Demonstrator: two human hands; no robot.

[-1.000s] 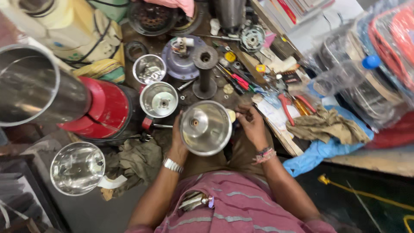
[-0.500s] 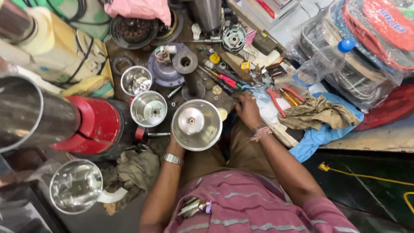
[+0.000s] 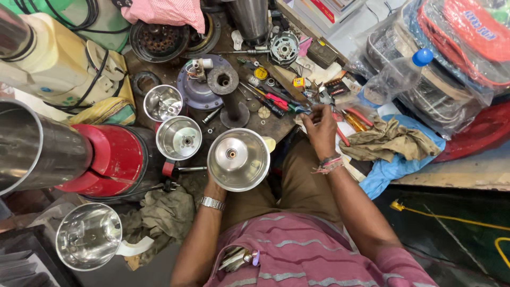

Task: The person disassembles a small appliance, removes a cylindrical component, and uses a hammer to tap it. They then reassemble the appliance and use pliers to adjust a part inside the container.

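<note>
My left hand (image 3: 213, 187) holds a steel mixer jar (image 3: 238, 159) by its side, bottom facing up, over my lap; the jar hides most of the hand. A metal watch (image 3: 212, 203) sits on that wrist. My right hand (image 3: 322, 132) reaches to the bench edge, away from the jar. Its fingertips are bunched together among loose hand tools, beside red-handled pliers (image 3: 342, 135). Whether the fingers grip anything is hidden. Screwdrivers (image 3: 272, 99) lie just left of that hand.
Two smaller steel jars (image 3: 178, 138) (image 3: 162, 102) stand left of the held one, by a red mixer base (image 3: 114, 159). Another jar (image 3: 88, 236) lies at the lower left. A motor part on a stand (image 3: 226, 85), rags (image 3: 388, 139) and a plastic bottle (image 3: 396, 77) crowd the bench.
My right hand has left the jar's rim and moved right to the tools on the bench. The jar stays in my left hand, its bottom still up.
</note>
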